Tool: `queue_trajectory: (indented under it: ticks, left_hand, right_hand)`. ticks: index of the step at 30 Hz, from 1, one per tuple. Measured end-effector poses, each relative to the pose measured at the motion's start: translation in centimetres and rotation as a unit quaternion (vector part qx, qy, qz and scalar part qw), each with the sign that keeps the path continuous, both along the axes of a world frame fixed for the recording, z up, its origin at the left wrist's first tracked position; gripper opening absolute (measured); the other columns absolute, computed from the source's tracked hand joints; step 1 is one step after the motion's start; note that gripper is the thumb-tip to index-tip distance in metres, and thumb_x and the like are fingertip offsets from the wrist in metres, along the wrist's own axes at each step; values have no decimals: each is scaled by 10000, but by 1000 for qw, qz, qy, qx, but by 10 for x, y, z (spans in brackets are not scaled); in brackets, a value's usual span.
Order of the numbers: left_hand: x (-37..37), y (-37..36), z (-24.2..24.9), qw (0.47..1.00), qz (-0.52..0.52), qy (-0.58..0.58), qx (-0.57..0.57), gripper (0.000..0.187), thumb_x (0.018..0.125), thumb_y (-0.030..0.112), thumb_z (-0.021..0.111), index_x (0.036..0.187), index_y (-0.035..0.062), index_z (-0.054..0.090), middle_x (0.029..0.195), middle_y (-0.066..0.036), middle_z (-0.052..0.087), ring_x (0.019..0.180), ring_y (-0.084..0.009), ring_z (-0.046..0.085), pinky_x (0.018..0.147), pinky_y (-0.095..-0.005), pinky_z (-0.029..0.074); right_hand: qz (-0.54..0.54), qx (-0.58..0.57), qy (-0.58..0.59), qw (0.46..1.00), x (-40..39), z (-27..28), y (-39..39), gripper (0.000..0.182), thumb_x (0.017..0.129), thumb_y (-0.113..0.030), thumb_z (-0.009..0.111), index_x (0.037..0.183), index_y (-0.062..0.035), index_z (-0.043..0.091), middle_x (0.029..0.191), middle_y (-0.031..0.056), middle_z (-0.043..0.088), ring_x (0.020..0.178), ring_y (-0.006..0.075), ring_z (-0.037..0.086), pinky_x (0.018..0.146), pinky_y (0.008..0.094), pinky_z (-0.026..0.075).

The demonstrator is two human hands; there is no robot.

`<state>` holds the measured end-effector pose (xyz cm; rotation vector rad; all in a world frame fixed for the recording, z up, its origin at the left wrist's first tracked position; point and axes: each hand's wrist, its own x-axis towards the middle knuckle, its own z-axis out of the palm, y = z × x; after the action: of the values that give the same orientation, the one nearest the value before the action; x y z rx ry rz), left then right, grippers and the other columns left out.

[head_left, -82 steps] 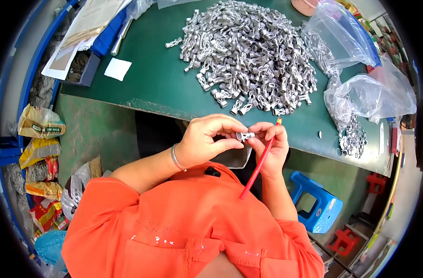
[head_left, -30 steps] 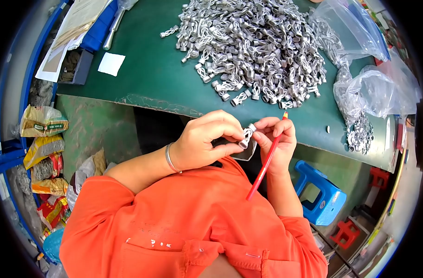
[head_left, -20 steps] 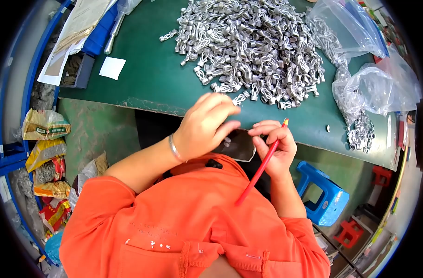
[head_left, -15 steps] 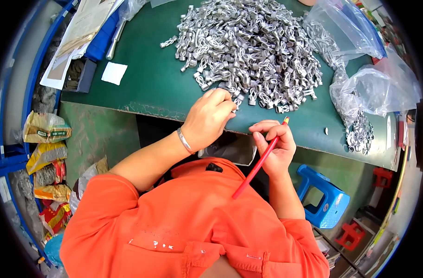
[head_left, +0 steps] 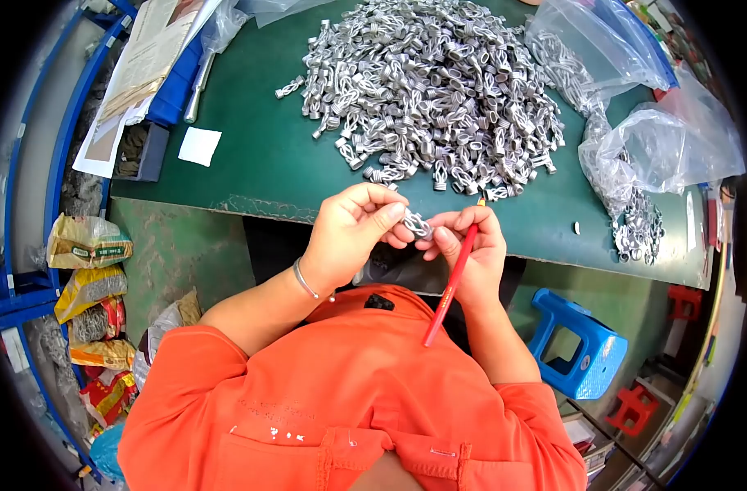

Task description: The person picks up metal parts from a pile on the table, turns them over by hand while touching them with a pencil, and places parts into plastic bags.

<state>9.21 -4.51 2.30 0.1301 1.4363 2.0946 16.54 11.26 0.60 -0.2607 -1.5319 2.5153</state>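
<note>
Between my two hands is a small silver metal piece [head_left: 415, 223] with loops, at the front edge of the green table [head_left: 251, 147]. My left hand [head_left: 357, 225] pinches its left end between thumb and fingers. The fingertips of my right hand [head_left: 469, 245] touch its right end. A red pencil [head_left: 451, 290] also sits in my right hand, its tip up and its other end over the orange shirt. Just beyond my hands lies a large heap of similar silver pieces [head_left: 439, 90].
Clear plastic bags [head_left: 660, 151] and small metal rings [head_left: 637, 233] lie at the right. Papers [head_left: 148, 65], a grey box [head_left: 148, 151] and a white paper square [head_left: 199, 146] are at the left. A blue stool [head_left: 578, 348] stands below the table.
My left hand has drawn back from the heap's edge with a silver piece. My right hand has moved left to meet it, and the pencil stands steeper.
</note>
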Motion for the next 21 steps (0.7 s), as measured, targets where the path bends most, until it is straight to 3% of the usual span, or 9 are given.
queue_trajectory:
  ticks: [3,6,9,11,13,14,17,18,21]
  left_hand:
    - [5,1,0,997,-10,66,35,153,864,-3,583,1009,-45,561,905,-120,629,805,-162,634,712,-263,537]
    - [10,3,-1,991,-14,132,35,221,797,-88,615,1007,-48,560,980,-120,597,884,-165,614,765,-280,531]
    - [11,4,-3,976,-9,217,11,284,741,-148,641,994,-42,568,1006,-116,577,902,-164,607,784,-282,524]
    - [7,0,-2,927,-24,372,-46,277,734,-134,657,979,-30,578,980,-120,583,885,-158,606,758,-267,518]
    - [9,-5,1,920,-36,383,-69,260,728,-91,682,960,-20,588,959,-120,589,843,-155,609,726,-252,515]
    - [4,-9,4,874,-61,461,-137,247,716,-49,706,933,-14,595,944,-119,594,797,-156,610,685,-244,512]
    - [11,-10,0,897,-63,406,-166,187,707,-30,712,861,7,612,914,-93,571,766,-176,603,641,-263,502]
    - [10,-11,-4,896,-60,407,-165,187,707,-30,712,861,7,612,914,-93,571,766,-176,603,641,-263,502]
    - [1,-13,-11,796,-8,545,-263,232,700,-22,694,908,4,595,907,-109,531,745,-226,570,635,-296,478]
  right_hand:
    - [-4,1,40,999,1,-9,3,234,829,98,573,893,-40,396,946,173,601,798,185,633,648,246,530]
    - [-31,89,97,991,4,-10,4,301,777,148,602,882,-37,390,1022,189,560,915,204,607,733,285,543]
    - [-56,124,127,982,8,-14,4,312,769,148,613,881,-34,387,1020,188,557,910,211,612,744,290,544]
    - [-68,153,127,978,12,-12,6,324,757,145,628,878,-39,390,1017,193,565,855,184,610,712,278,534]
    - [-52,265,202,941,14,-11,12,327,743,124,654,862,-46,402,988,198,587,787,156,598,663,260,510]
    - [-51,287,212,933,13,-10,17,323,725,117,669,841,-43,414,930,192,610,753,170,593,639,264,497]
    - [-97,369,191,904,6,-13,22,305,690,119,681,796,-41,443,846,159,643,689,202,590,602,283,479]
    - [-116,439,200,868,-1,-12,24,299,685,118,682,787,-42,451,832,143,641,673,212,586,597,289,474]
    - [-148,582,196,775,-24,-11,26,287,672,61,718,791,-49,482,761,91,608,644,268,549,582,337,440]
